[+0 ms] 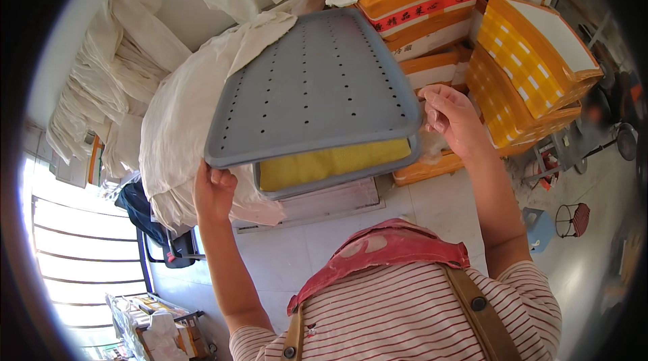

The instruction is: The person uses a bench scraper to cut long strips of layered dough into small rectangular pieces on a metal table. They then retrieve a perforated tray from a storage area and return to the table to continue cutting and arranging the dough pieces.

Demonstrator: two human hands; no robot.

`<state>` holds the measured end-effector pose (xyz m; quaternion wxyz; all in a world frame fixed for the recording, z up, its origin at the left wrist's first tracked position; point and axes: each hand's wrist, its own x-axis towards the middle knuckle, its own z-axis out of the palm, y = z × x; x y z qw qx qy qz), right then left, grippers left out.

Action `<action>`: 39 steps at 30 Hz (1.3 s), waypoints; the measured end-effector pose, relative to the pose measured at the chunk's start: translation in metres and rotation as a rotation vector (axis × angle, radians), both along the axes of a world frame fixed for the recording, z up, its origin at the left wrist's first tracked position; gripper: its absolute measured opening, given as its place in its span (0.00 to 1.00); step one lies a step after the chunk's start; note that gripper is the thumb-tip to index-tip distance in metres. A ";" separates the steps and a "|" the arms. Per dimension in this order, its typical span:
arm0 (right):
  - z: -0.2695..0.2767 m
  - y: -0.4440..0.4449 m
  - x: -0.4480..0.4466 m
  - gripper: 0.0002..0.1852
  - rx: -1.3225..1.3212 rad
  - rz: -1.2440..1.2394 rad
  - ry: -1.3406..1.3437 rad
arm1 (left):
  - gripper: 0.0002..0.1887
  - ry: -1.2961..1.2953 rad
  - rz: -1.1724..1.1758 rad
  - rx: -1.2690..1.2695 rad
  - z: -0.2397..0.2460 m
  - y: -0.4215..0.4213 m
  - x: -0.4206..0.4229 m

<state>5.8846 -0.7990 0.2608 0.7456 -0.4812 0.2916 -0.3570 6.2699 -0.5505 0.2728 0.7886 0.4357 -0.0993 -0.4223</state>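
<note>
A gray plastic tray (pixel 314 77) with rows of small holes is tilted above another gray tray (pixel 324 188). Its front left corner is raised, and my left hand (pixel 215 189) grips it there from below. In the lower tray lies yellow mesh cloth (pixel 334 161), visible through the gap at the front; what is under the cloth is hidden. My right hand (pixel 450 115) is at the right rim of the trays with its fingers curled. Whether those fingers grip a rim is unclear. White cloth (pixel 187 97) drapes over the left side and far left edge of the upper tray.
Foam boxes (pixel 420 11) bound with orange tape are stacked at the right, beside yellow checked boxes (pixel 526 57). White cloths (pixel 111 62) hang at the left. A blue stool (pixel 537 229) and a small round stool (pixel 574 220) stand on the floor. A loaded cart (pixel 162 328) is at lower left.
</note>
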 end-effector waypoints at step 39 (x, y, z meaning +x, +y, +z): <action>0.057 -0.050 0.033 0.15 -0.273 0.085 0.220 | 0.08 -0.278 -0.320 0.426 -0.100 0.040 0.007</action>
